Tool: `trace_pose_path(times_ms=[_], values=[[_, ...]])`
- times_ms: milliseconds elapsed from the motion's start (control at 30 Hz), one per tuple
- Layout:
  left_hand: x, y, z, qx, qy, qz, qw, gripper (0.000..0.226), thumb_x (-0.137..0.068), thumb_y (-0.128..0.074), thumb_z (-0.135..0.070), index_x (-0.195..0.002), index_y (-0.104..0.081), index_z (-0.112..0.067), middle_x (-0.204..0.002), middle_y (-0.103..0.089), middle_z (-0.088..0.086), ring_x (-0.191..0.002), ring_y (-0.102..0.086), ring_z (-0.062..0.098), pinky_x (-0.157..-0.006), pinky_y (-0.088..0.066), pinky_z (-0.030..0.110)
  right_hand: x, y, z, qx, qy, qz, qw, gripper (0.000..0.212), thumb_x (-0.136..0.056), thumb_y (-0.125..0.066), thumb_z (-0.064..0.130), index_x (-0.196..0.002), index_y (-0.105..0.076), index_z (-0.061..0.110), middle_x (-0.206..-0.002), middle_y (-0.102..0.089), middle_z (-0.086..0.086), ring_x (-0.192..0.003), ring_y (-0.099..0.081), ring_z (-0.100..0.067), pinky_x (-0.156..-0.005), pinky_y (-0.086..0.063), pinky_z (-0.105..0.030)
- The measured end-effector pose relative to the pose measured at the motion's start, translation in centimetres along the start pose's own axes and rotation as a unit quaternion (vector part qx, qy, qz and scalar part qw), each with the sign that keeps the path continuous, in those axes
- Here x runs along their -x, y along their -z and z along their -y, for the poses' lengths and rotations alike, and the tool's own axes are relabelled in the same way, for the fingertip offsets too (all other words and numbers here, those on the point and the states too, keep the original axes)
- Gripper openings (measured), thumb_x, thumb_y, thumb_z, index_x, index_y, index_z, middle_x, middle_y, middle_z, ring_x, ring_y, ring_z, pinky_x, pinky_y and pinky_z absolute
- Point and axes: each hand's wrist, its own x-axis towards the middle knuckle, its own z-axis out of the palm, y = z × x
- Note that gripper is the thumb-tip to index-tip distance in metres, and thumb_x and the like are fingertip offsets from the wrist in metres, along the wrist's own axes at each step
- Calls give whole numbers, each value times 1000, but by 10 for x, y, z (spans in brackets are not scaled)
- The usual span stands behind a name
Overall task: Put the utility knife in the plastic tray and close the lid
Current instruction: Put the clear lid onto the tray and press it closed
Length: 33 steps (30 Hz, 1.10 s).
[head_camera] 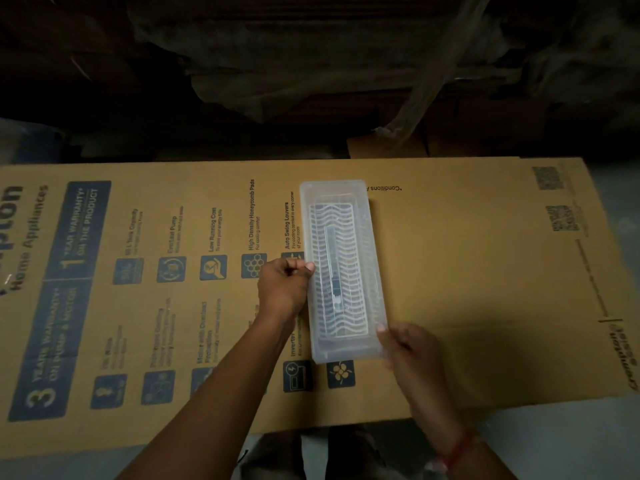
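Observation:
A long clear plastic tray (372, 237) lies lengthwise on the cardboard in the middle of the head view. A slotted, wavy-patterned lid (349, 265) rests on top of it. Through the lid I see the utility knife (333, 268) lying along the tray's length inside. My left hand (282, 289) grips the tray's left long edge, thumb on the rim. My right hand (410, 355) holds the tray's near right corner, fingertips on the rim.
A large flattened cardboard box (467, 289) with blue printed panels covers the work surface. Beyond its far edge lie dark bundles and plastic wrap (433, 81). Pale floor (554, 438) shows at the lower right.

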Motion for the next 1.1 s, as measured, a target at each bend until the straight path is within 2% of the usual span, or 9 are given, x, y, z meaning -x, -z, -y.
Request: trace_pose_path(times_ms=[67,200,267,433,533,600,767,900,1100], values=[[1,0,2,3,-3,1,1000,17,-87,-68,-10,-71,-61,-13,-83,-65,7,-84,-61,22,-91,-54,43,6,4,-18,-83,-50,13,995,20,-90,-61,22,-86,-68,4,-75,-69,-13,-69,-63,-22,-61,-53,-31],[3,-1,5,-2,-1,1,1000,12,-87,-68,-13,-75,-64,-13,-91,-71,14,-91,-67,30,-92,-55,49,8,-3,-30,-144,-72,-11,987,16,-91,-59,10,-86,-64,-4,-64,-64,-12,-61,-59,-21,-54,-51,-25],[3,0,6,-5,-8,2,1000,11,-87,-68,-16,-78,-67,-10,-96,-73,19,-94,-69,32,-91,-56,50,6,-3,-29,-141,-74,-8,987,16,-91,-58,9,-87,-64,-5,-64,-64,-12,-59,-58,-20,-53,-51,-24],[24,12,19,-43,-29,36,998,30,-87,-65,-35,-74,-63,-8,-78,-70,17,-69,-64,23,-69,-53,42,-2,13,1,-29,-47,-6,998,14,-85,-68,25,-84,-71,12,-79,-72,-7,-74,-66,-23,-66,-54,-36],[52,24,44,-72,-23,62,995,30,-84,-67,-37,-77,-61,-9,-72,-65,4,-64,-60,15,-61,-48,32,-24,14,35,14,48,-58,997,14,-84,-69,27,-88,-68,14,-83,-71,1,-75,-67,-8,-58,-50,-21],[66,30,60,-59,6,74,995,31,-82,-71,-34,-80,-62,-4,-72,-64,9,-58,-59,16,-52,-48,27,-48,6,62,-9,98,-47,994,15,-85,-68,25,-93,-68,13,-87,-71,4,-74,-67,1,-58,-48,-11],[81,32,80,0,35,93,995,19,-80,-74,-10,-71,-57,-8,-60,-55,6,-56,-50,19,-50,-43,23,-138,-26,130,-65,97,-71,991,15,-84,-68,23,-88,-73,10,-91,-74,-3,-82,-68,-13,-64,-50,-18],[87,31,86,9,25,99,995,17,-80,-70,0,-71,-57,-6,-53,-56,-2,-49,-50,12,-49,-43,22,-180,-41,150,-72,69,-88,991,36,-81,-70,26,-53,-52,15,-59,-60,-1,-59,-59,-19,-65,-52,-28],[88,29,89,13,27,91,995,13,-83,-68,1,-77,-56,1,-55,-57,3,-46,-50,13,-46,-43,23,-204,-45,151,-26,48,-70,996,37,-81,-71,27,-55,-46,17,-58,-52,-1,-50,-47,-15,-65,-45,-29]])
